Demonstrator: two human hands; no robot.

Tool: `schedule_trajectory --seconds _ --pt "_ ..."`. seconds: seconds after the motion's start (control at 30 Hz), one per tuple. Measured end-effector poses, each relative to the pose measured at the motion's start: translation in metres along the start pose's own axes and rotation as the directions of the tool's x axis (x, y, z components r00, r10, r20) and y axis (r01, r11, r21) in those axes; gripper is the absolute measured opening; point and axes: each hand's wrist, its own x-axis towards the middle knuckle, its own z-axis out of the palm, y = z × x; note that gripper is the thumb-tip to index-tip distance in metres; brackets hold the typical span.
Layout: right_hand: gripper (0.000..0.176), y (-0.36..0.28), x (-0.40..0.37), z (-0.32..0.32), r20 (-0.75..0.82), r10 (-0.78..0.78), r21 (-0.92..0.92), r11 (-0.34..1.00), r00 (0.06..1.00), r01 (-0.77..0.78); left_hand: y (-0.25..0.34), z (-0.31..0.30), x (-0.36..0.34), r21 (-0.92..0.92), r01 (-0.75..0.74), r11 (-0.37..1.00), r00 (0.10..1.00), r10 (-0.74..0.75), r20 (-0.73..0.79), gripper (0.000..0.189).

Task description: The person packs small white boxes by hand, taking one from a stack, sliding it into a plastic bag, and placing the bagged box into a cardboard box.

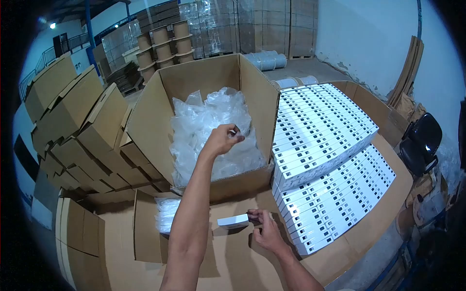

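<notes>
My left hand (pixel 223 139) is over a large open carton (pixel 145 131), above a heap of clear plastic bags (pixel 208 109). Its fingers are curled together in a pinch; whatever is between them, if anything, cannot be made out against the clear plastic. Lower down, my right hand (pixel 269 233) grips one end of a slim white box (pixel 233 221), which points left above the cardboard-covered table (pixel 228 266). Right of that hand stand stacked rows of similar white boxes (pixel 325 128) with small dark squares on them.
A smaller open carton (pixel 148 228) holding clear-wrapped items (pixel 167 213) stands beside my left forearm. Folded cardboard cartons (pixel 82 131) are piled at left. Behind are cable spools (pixel 182 46) and wrapped pallets (pixel 272 29); a black chair (pixel 420 143) is at right.
</notes>
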Motion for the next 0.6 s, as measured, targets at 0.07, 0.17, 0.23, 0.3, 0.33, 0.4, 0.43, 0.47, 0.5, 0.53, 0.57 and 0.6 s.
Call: schedule_trajectory --seconds 0.07,0.17,0.23,0.3,0.33,0.4,0.43,0.47,0.5,0.53,0.57,0.6 --pt "0.053 -0.003 0.000 0.000 0.002 0.005 0.022 1.000 1.000 -0.005 -0.011 -0.007 0.009 -0.193 0.012 0.981 1.000 -0.007 0.025 0.031" --pt "0.053 -0.008 0.000 -0.001 0.016 0.024 0.014 1.000 1.000 -0.024 0.005 -0.025 0.002 -0.190 0.035 0.981 0.998 -0.044 -0.043 0.030" --pt "0.053 -0.016 0.001 -0.004 0.035 0.058 0.018 0.998 0.998 -0.059 0.003 -0.031 0.003 -0.223 0.031 0.974 0.991 -0.058 -0.116 0.034" --pt "0.053 -0.011 0.000 -0.003 0.033 0.064 -0.005 0.998 0.997 -0.064 0.007 -0.038 0.000 -0.229 -0.018 0.973 0.973 -0.035 -0.226 0.035" --pt "0.053 -0.010 -0.001 -0.002 0.034 0.068 -0.016 0.998 0.997 -0.067 0.011 -0.041 -0.004 -0.228 -0.025 0.973 0.964 -0.037 -0.264 0.035" --pt "0.053 -0.012 -0.001 -0.002 0.017 0.049 0.011 0.999 0.999 -0.049 0.019 -0.048 -0.013 -0.224 -0.040 0.974 0.940 -0.039 -0.339 0.034" --pt "0.053 -0.013 -0.001 -0.001 0.009 0.039 0.025 0.999 0.999 -0.040 0.021 -0.051 -0.015 -0.251 -0.045 0.967 0.929 -0.052 -0.367 0.034" --pt "0.053 -0.013 -0.001 -0.001 0.006 0.029 0.021 0.999 1.000 -0.029 0.023 -0.054 -0.018 -0.278 -0.051 0.959 0.916 -0.065 -0.395 0.033" --pt "0.053 -0.012 -0.001 -0.001 0.004 0.018 0.017 1.000 1.000 -0.019 0.023 -0.057 -0.020 -0.304 -0.058 0.951 0.903 -0.080 -0.422 0.032" --pt "0.053 -0.012 -0.001 -0.001 0.003 0.008 0.013 1.000 1.000 -0.008 0.022 -0.059 -0.022 -0.365 -0.104 0.925 0.898 -0.070 -0.434 0.031" --pt "0.053 -0.012 -0.001 -0.002 -0.004 0.002 0.003 1.000 1.000 -0.002 0.021 -0.061 -0.025 -0.424 -0.150 0.893 0.892 -0.062 -0.447 0.029" --pt "0.054 -0.012 -0.001 -0.001 -0.011 -0.003 -0.007 1.000 1.000 0.003 0.022 -0.063 -0.030 -0.481 -0.195 0.855 0.886 -0.057 -0.460 0.028"
